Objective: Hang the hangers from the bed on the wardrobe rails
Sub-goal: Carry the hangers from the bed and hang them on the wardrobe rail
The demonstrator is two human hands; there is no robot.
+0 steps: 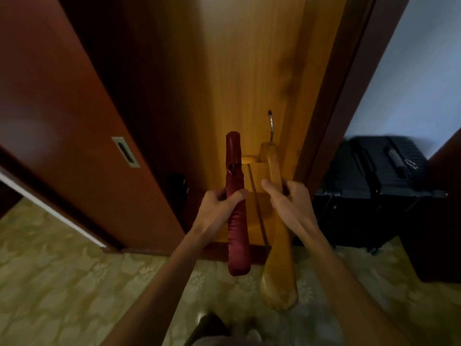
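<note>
You stand facing the open wardrobe (249, 83), and everything here is best placed against its lit wooden interior. Furthest left of that opening is the dark red sliding door (74, 121) with its recessed metal pull (126, 151), pushed aside so the inside is reachable. In front of the opening, towards its left, your left hand (219, 208) has its fingers and thumb wrapped round the middle of the red padded hanger (237, 208), held end-on so it points into the wardrobe. Just right of it, still before the opening, your right hand (287, 198) curls round the wooden hanger (277, 221), whose metal hook (271, 128) stands up at the far end and whose broad shoulder hangs down towards the patterned carpet (62, 270). Right of the wardrobe frame a black suitcase (374, 183) sits on the floor against the pale wall. As for progress, I judge you are mid-carry: both hangers are off the bed and at the wardrobe, but neither is hung. No rail shows in this view, nor the bed, so how many hangers are already up or remain behind cannot be told. What is left is lifting each hook onto a rail.
</note>
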